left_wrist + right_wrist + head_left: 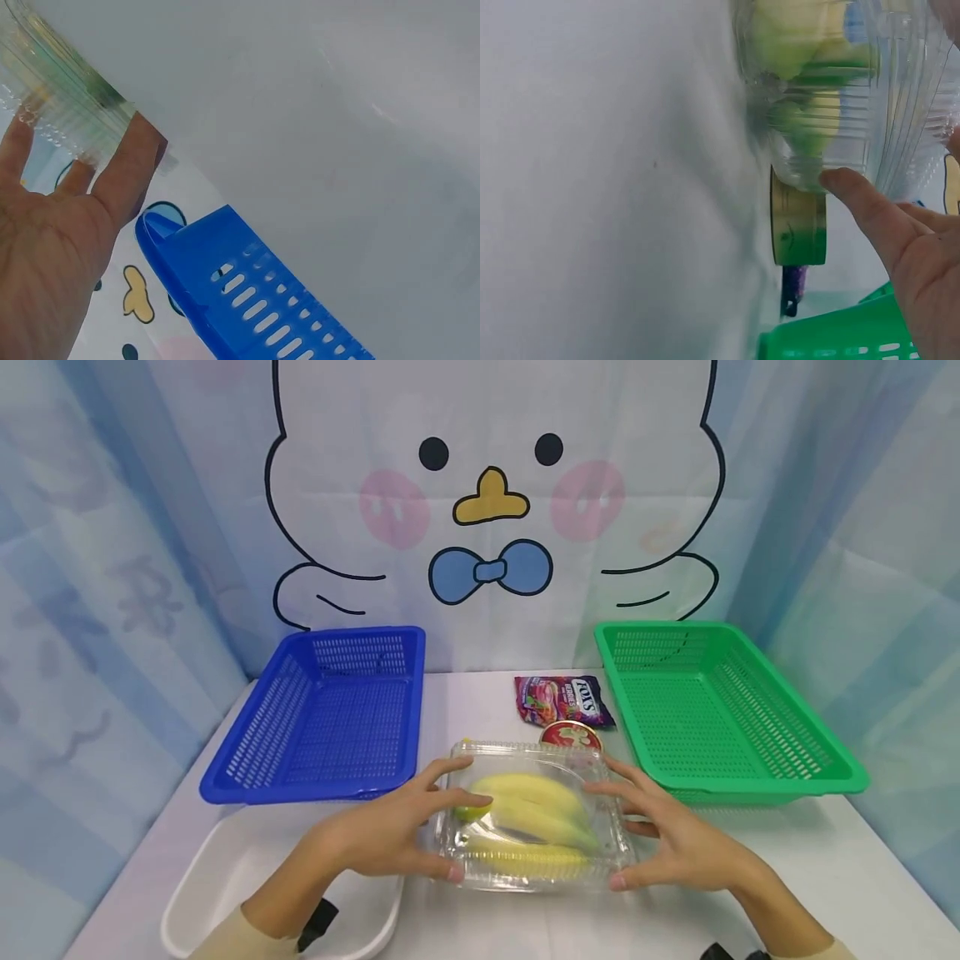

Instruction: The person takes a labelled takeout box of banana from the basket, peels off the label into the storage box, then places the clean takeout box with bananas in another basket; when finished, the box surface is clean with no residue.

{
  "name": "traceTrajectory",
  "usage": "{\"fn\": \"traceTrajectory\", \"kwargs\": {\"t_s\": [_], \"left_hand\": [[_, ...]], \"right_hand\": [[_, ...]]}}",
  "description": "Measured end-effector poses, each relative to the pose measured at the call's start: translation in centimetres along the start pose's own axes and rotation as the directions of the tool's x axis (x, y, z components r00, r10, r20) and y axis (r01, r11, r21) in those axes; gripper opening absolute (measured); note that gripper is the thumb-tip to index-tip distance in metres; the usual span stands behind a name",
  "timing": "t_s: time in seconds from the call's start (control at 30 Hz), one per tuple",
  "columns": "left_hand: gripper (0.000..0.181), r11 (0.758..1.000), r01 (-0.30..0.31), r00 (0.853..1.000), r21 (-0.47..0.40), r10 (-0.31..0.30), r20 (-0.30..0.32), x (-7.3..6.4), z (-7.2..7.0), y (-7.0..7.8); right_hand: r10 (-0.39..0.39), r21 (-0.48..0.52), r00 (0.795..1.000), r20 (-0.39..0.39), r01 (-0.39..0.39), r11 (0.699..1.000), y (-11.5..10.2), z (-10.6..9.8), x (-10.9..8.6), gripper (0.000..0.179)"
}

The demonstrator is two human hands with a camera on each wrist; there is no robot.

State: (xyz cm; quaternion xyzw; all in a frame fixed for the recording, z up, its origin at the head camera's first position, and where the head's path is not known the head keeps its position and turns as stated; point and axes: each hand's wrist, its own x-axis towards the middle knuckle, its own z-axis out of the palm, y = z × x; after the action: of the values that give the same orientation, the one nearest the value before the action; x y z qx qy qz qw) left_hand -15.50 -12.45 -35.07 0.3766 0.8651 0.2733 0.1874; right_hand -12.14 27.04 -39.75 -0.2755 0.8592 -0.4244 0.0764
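Note:
A clear plastic clamshell box (536,881) with its lid down lies between both hands. Inside it are bananas (532,814) and a small yellow-green fruit (471,812) at the left. My left hand (397,827) grips the box's left side, thumb low at the front corner and fingers over the lid. On the opposite side, my right hand (671,835) holds the box the same way. The right wrist view shows that thumb against the ribbed side wall (832,120). Just behind the box sits a round red-lidded tin (570,734), partly covered by it.
A blue basket (330,797) stands at the back left, a green basket (757,785) at the back right. A white tub (187,893) lies under my left forearm. Between the baskets is a purple Fox's Berries candy bag (562,699). A printed curtain (491,627) hangs behind the table.

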Motion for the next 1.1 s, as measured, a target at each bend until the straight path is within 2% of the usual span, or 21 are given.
{"fn": "traceTrajectory", "kwargs": {"t_s": [0.1,0.23,0.33,0.53,0.7,0.87,0.97,1.1], "left_hand": [[0.07,0.996,-0.047,0.999,-0.074,0.046,-0.019,-0.4,0.0,-0.3],[0.066,0.981,-0.074,0.997,-0.18,0.067,-0.041,-0.6,-0.1,-0.2],[0.062,0.965,-0.074,0.996,-0.251,0.059,-0.069,-0.8,-0.5,0.1],[0.058,0.929,-0.075,0.986,-0.363,0.015,-0.167,-1.0,-1.2,0.7],[0.059,0.906,-0.116,0.955,-0.407,-0.012,-0.298,-1.2,-1.3,0.9],[0.06,0.889,-0.141,0.926,-0.435,-0.038,-0.376,-1.2,-1.8,0.6],[0.06,0.883,-0.176,0.92,-0.435,-0.009,-0.391,-1.4,-2.3,0.1],[0.06,0.884,-0.221,0.921,-0.412,0.051,-0.385,-1.7,-2.8,-0.4]], "right_hand": [[-0.023,-0.002,1.0,-0.021,0.023,1.0,-0.6,-0.1,-0.2,0.089],[-0.015,0.0,0.999,-0.042,0.015,1.0,-1.2,-0.2,-0.5,0.087],[0.015,0.002,0.998,-0.069,-0.015,1.0,-1.9,-0.2,-0.7,0.086],[-0.016,0.03,0.99,-0.144,0.02,0.999,-3.9,-0.5,-0.6,0.084],[-0.027,0.071,0.984,-0.178,0.04,0.997,-4.6,-0.7,0.0,0.082],[-0.022,0.114,0.979,-0.2,0.045,0.993,-5.2,-0.9,0.4,0.079],[-0.017,0.098,0.978,-0.21,0.038,0.994,-5.9,-0.8,0.7,0.079],[-0.035,0.076,0.974,-0.224,0.053,0.996,-6.6,-0.9,1.2,0.084]]}}
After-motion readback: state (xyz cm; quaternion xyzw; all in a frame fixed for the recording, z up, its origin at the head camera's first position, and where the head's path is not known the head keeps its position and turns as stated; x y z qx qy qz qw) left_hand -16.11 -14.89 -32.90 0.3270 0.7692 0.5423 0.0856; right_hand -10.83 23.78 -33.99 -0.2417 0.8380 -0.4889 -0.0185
